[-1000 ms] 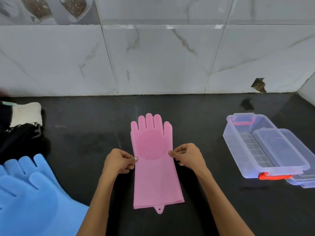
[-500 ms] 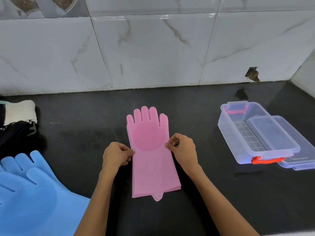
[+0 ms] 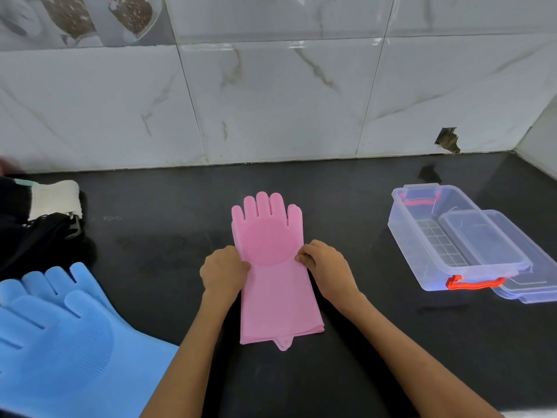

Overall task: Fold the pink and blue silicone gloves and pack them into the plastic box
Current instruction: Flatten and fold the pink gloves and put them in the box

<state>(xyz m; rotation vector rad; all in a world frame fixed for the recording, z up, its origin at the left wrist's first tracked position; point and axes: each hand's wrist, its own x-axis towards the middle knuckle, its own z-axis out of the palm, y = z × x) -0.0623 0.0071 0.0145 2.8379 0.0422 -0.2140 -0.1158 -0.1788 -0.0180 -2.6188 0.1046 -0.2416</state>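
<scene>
The pink silicone gloves (image 3: 275,291) lie stacked flat on the black counter, fingers pointing at the wall, bristle patch up. My left hand (image 3: 224,271) pinches their left edge just below the palm. My right hand (image 3: 325,265) pinches the right edge at the same height. The blue gloves (image 3: 57,336) lie flat at the lower left, fingers toward the wall, partly cut off by the frame edge. The clear plastic box (image 3: 452,239) with red latches stands open at the right, and its clear lid (image 3: 527,279) leans on its right rim.
Black fabric and a white cloth (image 3: 54,199) lie at the far left by the wall. The marble-tiled wall (image 3: 271,101) bounds the counter at the back and turns a corner at the far right. A chipped hole (image 3: 447,140) marks the tile above the box.
The camera has shifted slightly. Both hands stay pinched on the pink gloves' edges, now a little closer to the bristle patch. The gloves, box and blue gloves have not moved.
</scene>
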